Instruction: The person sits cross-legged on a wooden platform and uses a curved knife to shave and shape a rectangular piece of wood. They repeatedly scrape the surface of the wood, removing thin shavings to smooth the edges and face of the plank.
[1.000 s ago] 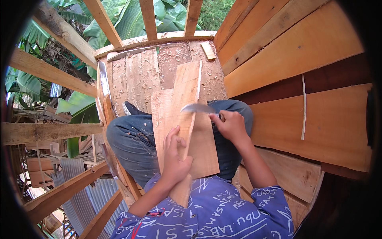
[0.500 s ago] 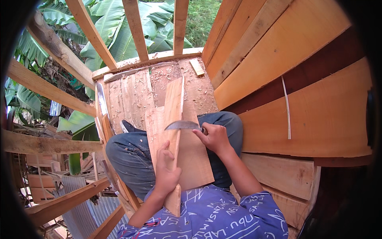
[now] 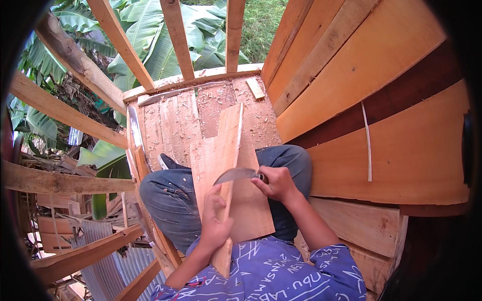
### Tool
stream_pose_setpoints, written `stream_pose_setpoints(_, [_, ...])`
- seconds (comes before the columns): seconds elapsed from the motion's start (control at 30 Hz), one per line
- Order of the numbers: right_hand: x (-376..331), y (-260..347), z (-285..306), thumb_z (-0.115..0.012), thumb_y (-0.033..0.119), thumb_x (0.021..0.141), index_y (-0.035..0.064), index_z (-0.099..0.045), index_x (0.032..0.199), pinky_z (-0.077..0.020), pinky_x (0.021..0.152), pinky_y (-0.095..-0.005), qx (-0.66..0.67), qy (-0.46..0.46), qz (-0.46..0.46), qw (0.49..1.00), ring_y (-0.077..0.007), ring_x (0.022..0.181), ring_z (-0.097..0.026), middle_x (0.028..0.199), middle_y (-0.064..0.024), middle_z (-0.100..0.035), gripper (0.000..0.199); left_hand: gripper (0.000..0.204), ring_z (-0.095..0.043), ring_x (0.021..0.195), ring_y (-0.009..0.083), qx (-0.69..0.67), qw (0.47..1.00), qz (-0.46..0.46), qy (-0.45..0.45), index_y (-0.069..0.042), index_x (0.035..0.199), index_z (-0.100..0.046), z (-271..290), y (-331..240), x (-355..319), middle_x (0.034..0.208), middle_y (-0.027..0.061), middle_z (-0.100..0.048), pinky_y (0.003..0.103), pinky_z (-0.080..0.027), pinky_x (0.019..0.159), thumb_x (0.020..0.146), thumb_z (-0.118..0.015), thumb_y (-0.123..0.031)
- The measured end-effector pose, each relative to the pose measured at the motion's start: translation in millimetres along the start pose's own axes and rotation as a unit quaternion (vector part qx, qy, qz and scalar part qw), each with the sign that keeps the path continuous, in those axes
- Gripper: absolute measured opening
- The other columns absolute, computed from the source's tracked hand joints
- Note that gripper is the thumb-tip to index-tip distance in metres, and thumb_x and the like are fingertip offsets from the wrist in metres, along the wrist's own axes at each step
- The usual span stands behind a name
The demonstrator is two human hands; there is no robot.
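A narrow wooden plank point(image 3: 230, 131) runs lengthwise in front of me, its near end against my shirt. Fingers of my left hand point(image 3: 216, 224) are wrapped round its lower part. My right hand point(image 3: 279, 184) is closed on the dark handle of a curved knife point(image 3: 234, 174). The knife's blade lies across the plank's right edge, its tip pointing left, just above my left fingers. Beneath the plank, a wider flat board point(image 3: 253, 213) rests over my lap between my bent knees.
Wood shavings lie scattered over the plank floor point(image 3: 173, 120). A small wood block point(image 3: 255, 88) sits near the far edge. Tall boards point(image 3: 391, 150) form a wall close on my right. Wooden slats point(image 3: 70, 108) enclose the left and far sides, with banana leaves point(image 3: 150, 47) beyond.
The knife in my right hand has slid along the plank's edge toward me, closer to my left hand. My left hand keeps its grip. The whole view has shifted slightly.
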State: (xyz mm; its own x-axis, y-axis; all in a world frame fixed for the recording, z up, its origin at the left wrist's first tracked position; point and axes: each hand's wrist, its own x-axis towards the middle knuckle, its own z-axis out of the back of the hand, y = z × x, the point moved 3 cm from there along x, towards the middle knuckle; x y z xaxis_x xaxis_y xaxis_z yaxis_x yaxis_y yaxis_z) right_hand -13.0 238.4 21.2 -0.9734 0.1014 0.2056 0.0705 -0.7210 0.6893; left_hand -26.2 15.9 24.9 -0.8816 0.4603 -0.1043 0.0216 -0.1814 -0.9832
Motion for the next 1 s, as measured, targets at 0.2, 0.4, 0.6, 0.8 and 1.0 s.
stream_pose_setpoints(0.2, [11, -46, 1, -0.065, 0.036, 0.090, 0.0033, -0.057, 0.073, -0.0465, 0.051, -0.0418, 0.052, -0.117, -0.224, 0.966, -0.0347, 0.056, -0.061, 0.057, -0.0150, -0.057, 0.038, 0.038, -0.029, 0.141, 0.0306, -0.041, 0.998, 0.058, 0.001, -0.008, 0.089, -0.036, -3, -7, 3, 0.143, 0.0213, -0.041, 0.038, -0.018, 0.113, 0.057, -0.051, 0.004])
stream_pose_setpoints(0.4, [-1, -31, -16, -0.065, 0.036, 0.089, 0.0038, -0.058, 0.076, -0.0478, 0.053, -0.0430, -0.024, 0.000, -0.014, 1.000, -0.0355, 0.057, -0.062, 0.058, -0.0154, -0.058, 0.036, 0.044, -0.039, 0.134, 0.0302, -0.035, 0.999, 0.022, -0.008, -0.001, 0.100, -0.044, 1, 4, 5, 0.136, 0.0177, -0.047, 0.037, -0.028, 0.110, 0.059, -0.054, 0.007])
stream_pose_setpoints(0.6, [4, -40, -22, -0.066, 0.037, 0.089, 0.0036, -0.056, 0.071, -0.0485, 0.053, -0.0429, -0.012, -0.038, -0.100, 0.994, -0.0363, 0.058, -0.062, 0.057, -0.0162, -0.058, 0.039, 0.041, -0.033, 0.139, 0.0331, -0.103, 0.994, 0.040, -0.008, -0.009, 0.090, -0.036, 11, 6, 10, 0.143, 0.0208, -0.042, 0.038, -0.023, 0.113, 0.057, -0.054, 0.008])
stream_pose_setpoints(0.8, [4, -36, -23, -0.066, 0.038, 0.089, 0.0035, -0.057, 0.070, -0.0491, 0.053, -0.0431, -0.033, -0.025, -0.090, 0.995, -0.0369, 0.058, -0.062, 0.058, -0.0164, -0.059, 0.040, 0.045, -0.031, 0.139, 0.0291, -0.186, 0.982, 0.033, -0.013, -0.011, 0.093, -0.036, 17, 22, 17, 0.145, 0.0205, -0.040, 0.037, -0.022, 0.113, 0.056, -0.053, 0.009])
stream_pose_setpoints(1.0, [3, -39, -24, -0.066, 0.041, 0.088, 0.0038, -0.057, 0.070, -0.0496, 0.055, -0.0436, -0.040, -0.046, -0.102, 0.993, -0.0366, 0.059, -0.063, 0.058, -0.0164, -0.059, 0.042, 0.045, -0.031, 0.139, 0.0258, -0.200, 0.980, 0.018, -0.008, -0.010, 0.095, -0.037, 16, 17, 32, 0.143, 0.0201, -0.039, 0.036, -0.025, 0.112, 0.057, -0.052, 0.010])
